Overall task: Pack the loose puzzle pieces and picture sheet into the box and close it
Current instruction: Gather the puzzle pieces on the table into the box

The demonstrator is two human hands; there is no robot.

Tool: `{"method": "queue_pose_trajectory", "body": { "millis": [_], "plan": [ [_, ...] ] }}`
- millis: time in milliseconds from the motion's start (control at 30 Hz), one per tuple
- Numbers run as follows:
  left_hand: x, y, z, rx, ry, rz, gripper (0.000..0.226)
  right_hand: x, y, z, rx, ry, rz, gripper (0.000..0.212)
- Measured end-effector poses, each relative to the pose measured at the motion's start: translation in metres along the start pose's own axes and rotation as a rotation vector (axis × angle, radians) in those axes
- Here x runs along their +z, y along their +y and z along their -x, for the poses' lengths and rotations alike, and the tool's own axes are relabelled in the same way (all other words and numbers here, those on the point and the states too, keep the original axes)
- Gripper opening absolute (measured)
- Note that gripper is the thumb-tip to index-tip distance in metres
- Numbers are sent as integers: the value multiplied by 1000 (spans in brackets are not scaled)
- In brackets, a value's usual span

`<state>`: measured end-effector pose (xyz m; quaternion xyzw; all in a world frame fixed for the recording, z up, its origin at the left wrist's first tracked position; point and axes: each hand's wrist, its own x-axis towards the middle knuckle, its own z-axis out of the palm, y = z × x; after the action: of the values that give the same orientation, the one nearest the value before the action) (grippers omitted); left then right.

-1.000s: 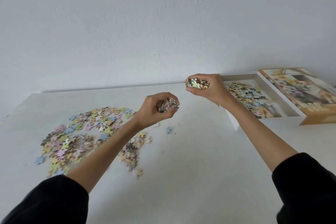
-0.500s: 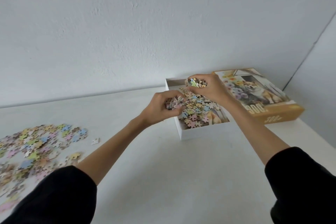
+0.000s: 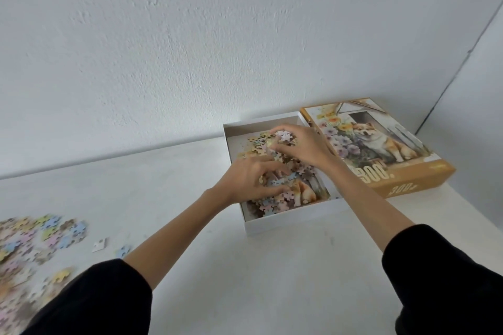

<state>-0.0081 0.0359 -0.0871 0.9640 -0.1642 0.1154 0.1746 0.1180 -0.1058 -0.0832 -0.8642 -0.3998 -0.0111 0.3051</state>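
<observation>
Box of white cardboard (image 3: 285, 221) open, pastel puzzle pieces (image 3: 275, 204) heaped inside. I see the right hand (image 3: 302, 145) clutching a bunch above it; left hand (image 3: 249, 181) curled on the heap, grip unclear.

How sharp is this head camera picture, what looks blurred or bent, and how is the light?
Head view: the loose puzzle pieces at left are smeared by motion blur. Head view: the box lid print reads crisp, the left hand and right hand slightly soft. Head view: light is soft and even, no glare; the wide lens tilts the wall corner.
</observation>
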Motion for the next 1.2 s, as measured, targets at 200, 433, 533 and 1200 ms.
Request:
{"method": "queue_pose_trajectory", "body": {
  "millis": [200, 433, 533, 1200],
  "plan": [
    [-1, 0, -3, 57, 41, -18, 24, 2, 1, -5, 5, -15, -167, 25],
    [-8, 1, 7, 60, 51, 33, 22, -1, -8, -2, 11, -20, -163, 23],
    [-14, 2, 17, 56, 54, 77, 19, -2, -21, -1, -6, -1, -189, 19],
    [-118, -41, 223, -148, 154, 112, 16, 103, -216, -6, -183, -91, -268, 14]
  ]
}}
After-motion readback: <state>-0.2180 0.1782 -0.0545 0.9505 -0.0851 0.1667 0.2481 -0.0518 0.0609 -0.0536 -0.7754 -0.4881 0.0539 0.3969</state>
